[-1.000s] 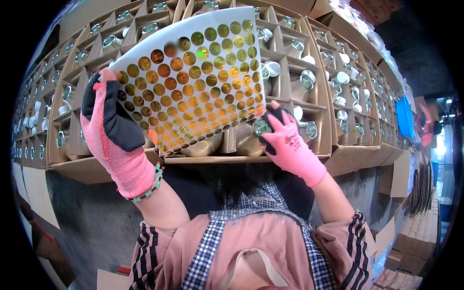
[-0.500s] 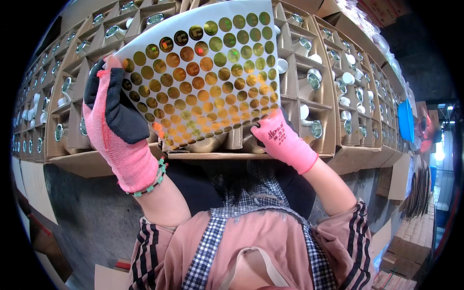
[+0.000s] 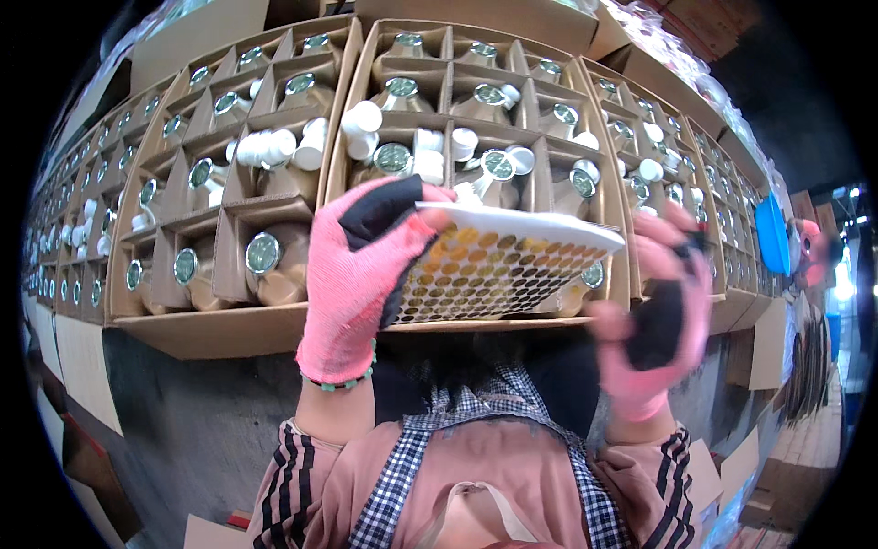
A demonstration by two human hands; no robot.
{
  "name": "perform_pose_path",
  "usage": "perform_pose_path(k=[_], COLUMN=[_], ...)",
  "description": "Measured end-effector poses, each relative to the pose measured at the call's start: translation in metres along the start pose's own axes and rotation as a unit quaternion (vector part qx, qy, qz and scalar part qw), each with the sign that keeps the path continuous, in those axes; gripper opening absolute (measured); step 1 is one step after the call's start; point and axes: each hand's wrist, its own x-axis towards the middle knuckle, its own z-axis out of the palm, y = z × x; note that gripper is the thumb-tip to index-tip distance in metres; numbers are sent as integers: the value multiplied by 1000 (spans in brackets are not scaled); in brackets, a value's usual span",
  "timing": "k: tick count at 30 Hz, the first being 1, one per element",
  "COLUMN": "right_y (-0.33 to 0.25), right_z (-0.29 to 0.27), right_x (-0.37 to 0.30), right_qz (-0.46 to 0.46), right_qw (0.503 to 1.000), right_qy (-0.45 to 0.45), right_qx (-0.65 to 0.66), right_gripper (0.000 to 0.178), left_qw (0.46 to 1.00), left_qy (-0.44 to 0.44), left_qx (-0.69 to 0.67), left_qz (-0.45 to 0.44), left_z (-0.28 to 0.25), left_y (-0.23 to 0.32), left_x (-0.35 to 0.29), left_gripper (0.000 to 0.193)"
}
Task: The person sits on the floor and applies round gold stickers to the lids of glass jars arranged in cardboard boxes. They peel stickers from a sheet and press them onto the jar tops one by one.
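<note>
A white sheet of round gold stickers (image 3: 508,270) is tilted over the front of the middle carton. My left hand (image 3: 352,265), in a pink and black glove with bare fingertips, grips the sheet at its left edge. Off the sheet's right edge is my right hand (image 3: 663,320), gloved alike; its fingers are apart, somewhat blurred, and appear to hold nothing. Behind the sheet, bottles with silvery sealed tops (image 3: 498,166) stand in the divided carton (image 3: 366,69). White caps (image 3: 363,117) lie among them. The sheet hides part of the front row.
More divided cartons of bottles stand to the left (image 3: 215,331) and right (image 3: 732,311), their rims close together. A blue basin (image 3: 771,231) is at far right, beside another person in pink (image 3: 807,247). Loose cardboard flaps (image 3: 754,343) rest near the floor.
The sheet has come down and tipped flatter, exposing bottles and caps behind it. My left hand moved right with it. My right hand let go of its lower edge and moved right.
</note>
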Motion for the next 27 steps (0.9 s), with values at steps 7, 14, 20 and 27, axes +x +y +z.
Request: perform_pose_path(k=[7,14,20,27], right_y=[-2,15,27,14], right_z=[16,1,4,11], right_x=[11,3,-18,-16], right_qz=[61,120,283,283], right_qw=[991,990,917,844], right_qy=[-114,-71,0,75], right_qx=[-10,-7,280,449], right_gripper=[19,48,52,53], left_qw=[994,999,996,990], left_qy=[-88,4,48,118], left_qx=[59,25,-52,-66], left_qz=[10,44,63,35], left_z=[10,0,-16,-12], left_y=[-1,-4,-10,-11], left_x=[-5,-4,3,5], left_gripper=[18,14,17,17])
